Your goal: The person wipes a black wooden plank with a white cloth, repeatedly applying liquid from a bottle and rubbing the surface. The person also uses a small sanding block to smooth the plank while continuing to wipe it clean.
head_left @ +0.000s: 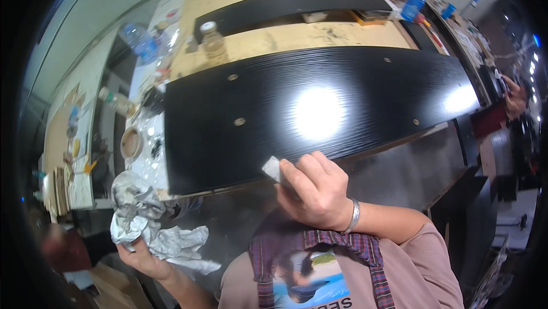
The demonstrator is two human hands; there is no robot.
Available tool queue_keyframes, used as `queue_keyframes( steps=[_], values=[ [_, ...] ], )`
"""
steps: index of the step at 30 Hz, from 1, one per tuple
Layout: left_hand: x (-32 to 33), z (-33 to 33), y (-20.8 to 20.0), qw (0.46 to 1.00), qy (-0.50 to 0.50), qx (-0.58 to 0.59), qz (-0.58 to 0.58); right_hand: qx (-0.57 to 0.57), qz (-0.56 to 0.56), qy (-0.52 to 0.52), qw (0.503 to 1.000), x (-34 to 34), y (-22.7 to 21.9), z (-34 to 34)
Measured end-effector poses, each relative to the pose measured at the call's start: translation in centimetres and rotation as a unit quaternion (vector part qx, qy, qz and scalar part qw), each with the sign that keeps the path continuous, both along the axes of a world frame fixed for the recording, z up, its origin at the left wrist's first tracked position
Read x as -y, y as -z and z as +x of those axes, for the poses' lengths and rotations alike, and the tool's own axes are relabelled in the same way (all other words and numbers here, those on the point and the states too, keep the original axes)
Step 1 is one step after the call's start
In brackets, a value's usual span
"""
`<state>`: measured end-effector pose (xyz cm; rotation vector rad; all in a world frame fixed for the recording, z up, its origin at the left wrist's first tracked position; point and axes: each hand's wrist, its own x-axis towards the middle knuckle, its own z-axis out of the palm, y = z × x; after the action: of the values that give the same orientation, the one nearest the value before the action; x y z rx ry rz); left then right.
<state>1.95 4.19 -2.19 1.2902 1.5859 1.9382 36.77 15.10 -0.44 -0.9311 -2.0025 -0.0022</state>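
A large black wood-grain board [211,143] with several small round fittings lies on the workbench, a bright glare across its middle. At its near edge, my right hand [319,192] is closed around a small whitish block [273,168], whose exact kind I cannot make out. Whether the block touches the board is unclear. Off the board's near left corner, my left hand [142,260] grips a crumpled grey-white rag [180,243] from below. Part of the rag bunches up against the bench edge.
Behind lies a second black board [285,5]. A capped bottle of yellowish liquid [213,47] stands between the boards. A round container [131,142] and a plastic bottle [117,102] are at left, a blue can [414,4] at back right. Another person's hand [515,98] shows at far right.
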Motion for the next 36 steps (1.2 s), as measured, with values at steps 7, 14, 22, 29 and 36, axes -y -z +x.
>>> queue_keyframes(
  steps=[7,14,22,29,36],
  values=[
    [1.9,-1.6,0.9,0.997,-0.067,0.037,0.013,0.041,0.048,-0.106,0.992,-1.4,1.0,-11.1],
    [2.7,-2.6,2.0,0.997,-0.073,0.021,0.004,0.086,0.058,-0.157,0.982,-1.8,0.9,-15.7],
    [1.6,-1.2,1.9,0.996,-0.060,0.064,0.009,0.088,0.036,-0.096,0.991,-0.5,-0.8,-8.4],
    [-0.6,1.7,0.6,0.998,-0.061,0.000,0.034,0.137,0.008,-0.067,0.988,-1.1,-0.6,-1.9],
    [-1.9,5.8,-4.0,0.998,0.059,-0.008,-0.002,-0.115,-0.139,0.214,0.960,0.7,-3.7,13.4]
  ],
)
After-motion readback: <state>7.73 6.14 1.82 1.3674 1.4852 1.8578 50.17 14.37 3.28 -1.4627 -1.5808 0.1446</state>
